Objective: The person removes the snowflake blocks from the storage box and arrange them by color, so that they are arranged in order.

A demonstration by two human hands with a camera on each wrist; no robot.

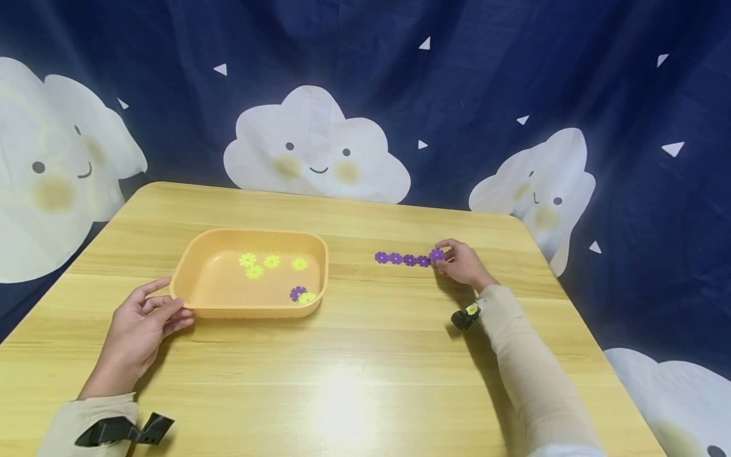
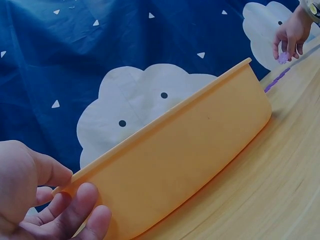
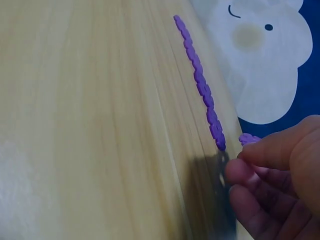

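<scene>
My right hand (image 1: pixel 461 263) pinches a purple flower-shaped plastic disc (image 1: pixel 436 254) between thumb and fingers. Several like it lie flat in a straight purple row (image 3: pixel 200 85) on the table; the right wrist view shows the held disc (image 3: pixel 248 139) just off the row's near end. At the left, my left hand (image 1: pixel 139 324) grips the near-left corner of an orange tray (image 1: pixel 240 312), its thumb over the rim (image 2: pixel 150 131). Inside the tray are several yellow discs (image 1: pixel 271 261) and a purple disc (image 1: pixel 297 293), which partly overlaps a yellow one near the front right corner.
The wooden table (image 1: pixel 342 355) reaches back to a dark blue curtain (image 1: pixel 365 38) printed with white clouds and triangles. A black wrist camera (image 1: pixel 465 317) sits on the right sleeve, another black mount (image 1: pixel 125 431) on the left one.
</scene>
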